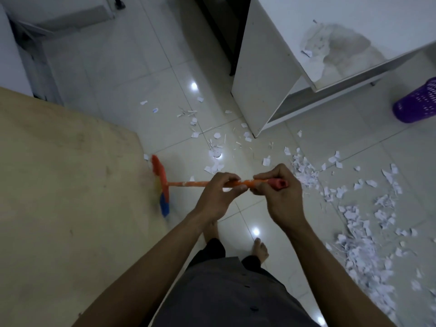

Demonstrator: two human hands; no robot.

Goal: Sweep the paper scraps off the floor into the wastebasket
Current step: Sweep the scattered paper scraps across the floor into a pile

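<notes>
Left hand [217,197] and right hand [282,199] grip the broom [188,184]; purple wastebasket [416,102] far right, inside hidden.

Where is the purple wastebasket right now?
In the head view, the purple wastebasket sits at the far right edge, just beside the white desk.

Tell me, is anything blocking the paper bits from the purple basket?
For the big pile of paper scraps, no: only bare floor lies before the wastebasket. The white desk panel blocks the scraps farther left.

white surface [354,31]: 1 o'clock; top stained
tan board [59,185]: 9 o'clock; scuffed
pale furniture [59,17]: 11 o'clock; blurred
</notes>
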